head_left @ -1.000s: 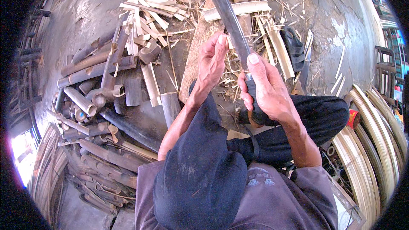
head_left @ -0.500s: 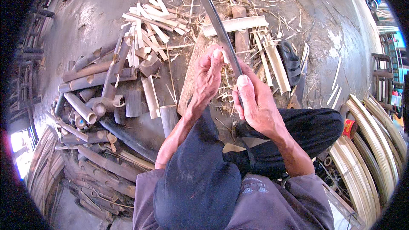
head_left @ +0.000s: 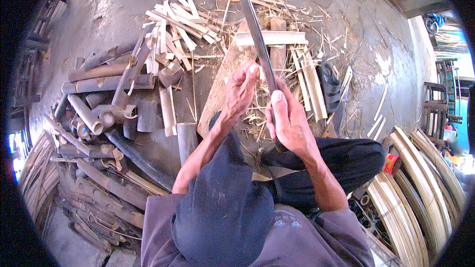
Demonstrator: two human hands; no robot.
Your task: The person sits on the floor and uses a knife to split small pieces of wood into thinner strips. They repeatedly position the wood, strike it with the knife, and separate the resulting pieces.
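Note:
A long knife (head_left: 258,33) points away from me, its handle wrapped by my right hand (head_left: 291,121), thumb on top. Close against the left side of the blade, my left hand (head_left: 239,91) is closed in a pinch on a small pale bamboo piece (head_left: 262,72); most of that piece is hidden by fingers and blade. Beyond the hands, a split bamboo half (head_left: 291,38) lies across a dark round piece (head_left: 278,60) on the floor. Under my left hand runs a rough wooden board (head_left: 216,93).
Cut bamboo strips (head_left: 180,22) are heaped at the far left. Dark bamboo tubes (head_left: 106,85) pile up at the left. A black sandal (head_left: 330,86) lies right of the shavings. Bundles of long pale strips (head_left: 420,188) curve along the right, near a red can (head_left: 392,164).
The view has shifted a little, so the knife's tip now shows whole. Both hands keep nearly the same grip, with the knife and pale piece still close together.

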